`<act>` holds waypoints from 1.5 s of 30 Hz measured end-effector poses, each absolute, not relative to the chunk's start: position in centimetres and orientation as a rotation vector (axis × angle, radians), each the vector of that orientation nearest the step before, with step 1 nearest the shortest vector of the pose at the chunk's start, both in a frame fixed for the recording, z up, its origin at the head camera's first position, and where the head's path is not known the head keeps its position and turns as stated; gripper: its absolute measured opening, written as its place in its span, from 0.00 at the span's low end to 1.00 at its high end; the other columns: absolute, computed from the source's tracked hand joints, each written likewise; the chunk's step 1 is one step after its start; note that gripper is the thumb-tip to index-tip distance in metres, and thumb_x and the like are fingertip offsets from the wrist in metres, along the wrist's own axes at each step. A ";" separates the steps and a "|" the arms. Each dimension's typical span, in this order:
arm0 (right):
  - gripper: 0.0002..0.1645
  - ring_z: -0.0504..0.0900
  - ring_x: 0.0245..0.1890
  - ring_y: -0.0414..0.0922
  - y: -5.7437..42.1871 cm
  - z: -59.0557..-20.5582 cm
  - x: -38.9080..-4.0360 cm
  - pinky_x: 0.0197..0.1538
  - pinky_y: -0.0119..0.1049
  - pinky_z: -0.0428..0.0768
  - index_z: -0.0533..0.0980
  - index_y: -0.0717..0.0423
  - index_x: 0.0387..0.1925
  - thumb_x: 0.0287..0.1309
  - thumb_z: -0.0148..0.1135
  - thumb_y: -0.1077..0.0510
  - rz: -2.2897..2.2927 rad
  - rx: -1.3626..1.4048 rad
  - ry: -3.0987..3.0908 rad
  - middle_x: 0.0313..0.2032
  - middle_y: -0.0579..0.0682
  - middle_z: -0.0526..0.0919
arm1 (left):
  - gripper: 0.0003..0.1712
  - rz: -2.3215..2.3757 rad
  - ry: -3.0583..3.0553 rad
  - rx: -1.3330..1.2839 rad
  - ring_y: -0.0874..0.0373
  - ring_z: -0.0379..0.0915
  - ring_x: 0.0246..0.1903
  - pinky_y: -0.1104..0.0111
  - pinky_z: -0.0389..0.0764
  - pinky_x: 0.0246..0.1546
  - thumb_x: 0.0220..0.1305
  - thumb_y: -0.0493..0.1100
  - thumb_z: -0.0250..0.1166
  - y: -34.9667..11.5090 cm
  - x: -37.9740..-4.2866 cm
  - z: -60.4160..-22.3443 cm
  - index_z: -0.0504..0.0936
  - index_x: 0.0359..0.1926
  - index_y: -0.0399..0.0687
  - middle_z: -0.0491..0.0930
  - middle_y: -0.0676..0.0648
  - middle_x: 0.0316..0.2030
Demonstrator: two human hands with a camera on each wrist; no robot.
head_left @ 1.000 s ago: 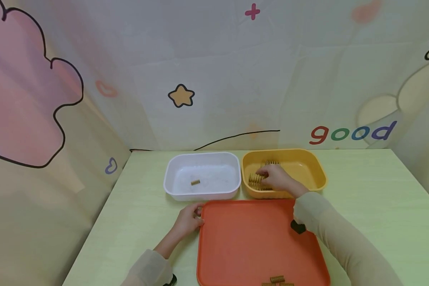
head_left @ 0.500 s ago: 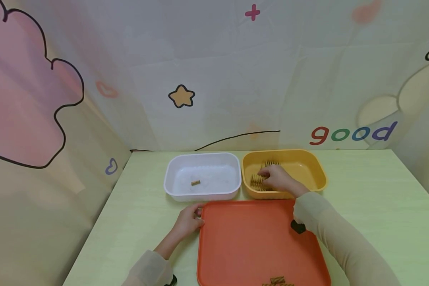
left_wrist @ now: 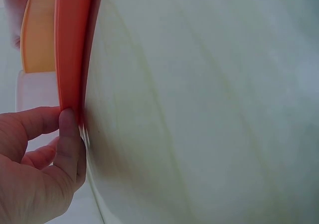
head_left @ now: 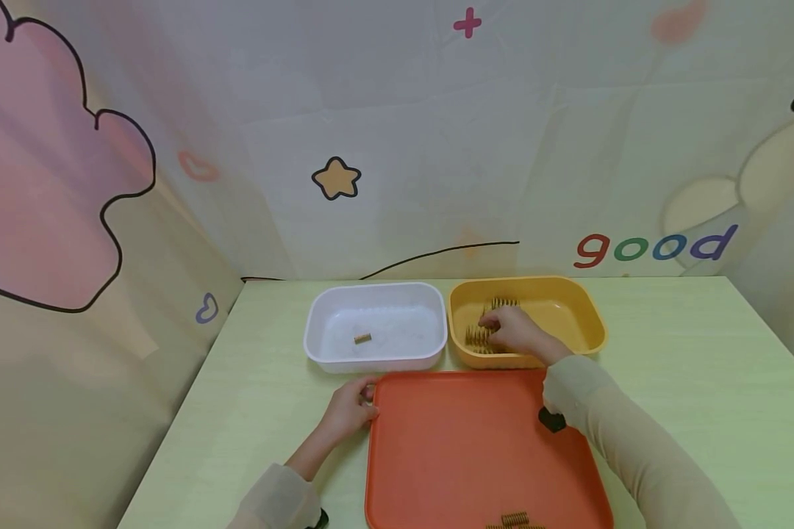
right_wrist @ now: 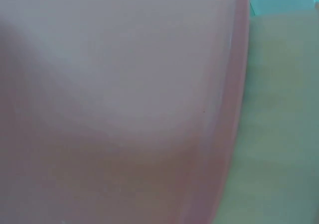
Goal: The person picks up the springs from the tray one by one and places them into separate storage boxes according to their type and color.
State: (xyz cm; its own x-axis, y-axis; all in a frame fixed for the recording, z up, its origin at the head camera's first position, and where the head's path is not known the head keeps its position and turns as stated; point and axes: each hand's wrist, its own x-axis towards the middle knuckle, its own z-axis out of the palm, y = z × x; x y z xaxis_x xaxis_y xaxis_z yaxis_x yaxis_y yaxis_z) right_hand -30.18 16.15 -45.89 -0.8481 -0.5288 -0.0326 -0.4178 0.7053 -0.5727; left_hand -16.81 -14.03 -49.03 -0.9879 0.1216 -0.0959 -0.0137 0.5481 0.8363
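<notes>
Red-orange tray lies before yellow bin and white bin. Left hand pinches tray's left edge; right hand is in yellow bin, finger grip not discernible. Springs lie at its fingertips, others on tray, one in white bin.

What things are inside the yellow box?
The yellow box holds several metal springs, in its left part. The right hand covers some of the inside, so what lies beneath it cannot be seen.

an orange star and colourful word "good" adorn the pale backdrop
</notes>
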 end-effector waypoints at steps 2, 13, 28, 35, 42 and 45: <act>0.18 0.77 0.40 0.53 16.2 -46.0 -30.2 0.42 0.44 0.76 0.76 0.67 0.42 0.44 0.57 0.70 -0.840 -0.764 2.716 0.40 0.61 0.80 | 0.26 1.433 2.632 0.089 0.63 0.62 0.16 0.74 0.71 0.16 0.42 0.23 0.58 -14.0 -16.8 -49.0 0.72 0.49 0.33 0.68 0.44 0.27; 0.19 0.77 0.40 0.53 16.2 -45.9 -30.2 0.43 0.45 0.76 0.75 0.69 0.42 0.43 0.57 0.70 -0.812 -0.779 2.705 0.39 0.61 0.80 | 0.27 1.456 2.615 0.084 0.64 0.62 0.16 0.76 0.70 0.15 0.42 0.23 0.57 -13.9 -16.7 -49.0 0.72 0.49 0.33 0.68 0.44 0.28; 0.18 0.76 0.38 0.50 16.9 -45.2 -29.6 0.42 0.45 0.75 0.75 0.66 0.44 0.48 0.56 0.65 -0.884 -0.732 2.709 0.38 0.59 0.79 | 0.27 1.464 2.611 0.081 0.63 0.63 0.17 0.74 0.72 0.16 0.41 0.23 0.57 -14.0 -16.9 -49.1 0.72 0.49 0.34 0.68 0.44 0.28; 0.17 0.76 0.38 0.50 17.3 -44.9 -29.4 0.42 0.45 0.76 0.75 0.66 0.44 0.48 0.56 0.65 -0.928 -0.728 2.706 0.38 0.59 0.79 | 0.27 1.462 2.615 0.085 0.63 0.63 0.16 0.73 0.72 0.16 0.41 0.23 0.57 -14.0 -17.0 -49.2 0.72 0.49 0.33 0.68 0.45 0.27; 0.18 0.76 0.35 0.48 17.7 -44.5 -28.9 0.40 0.43 0.76 0.75 0.66 0.45 0.49 0.58 0.64 -0.968 -0.716 2.704 0.37 0.58 0.79 | 0.27 1.455 2.621 0.079 0.63 0.62 0.16 0.74 0.71 0.15 0.41 0.23 0.58 -14.0 -17.0 -49.2 0.72 0.48 0.33 0.68 0.45 0.27; 0.18 0.77 0.34 0.48 17.8 -44.4 -28.7 0.39 0.42 0.77 0.75 0.67 0.44 0.50 0.58 0.64 -0.965 -0.730 2.702 0.37 0.59 0.79 | 0.27 1.458 2.618 0.082 0.63 0.62 0.16 0.74 0.71 0.15 0.41 0.23 0.58 -14.0 -16.9 -49.3 0.72 0.48 0.33 0.68 0.44 0.27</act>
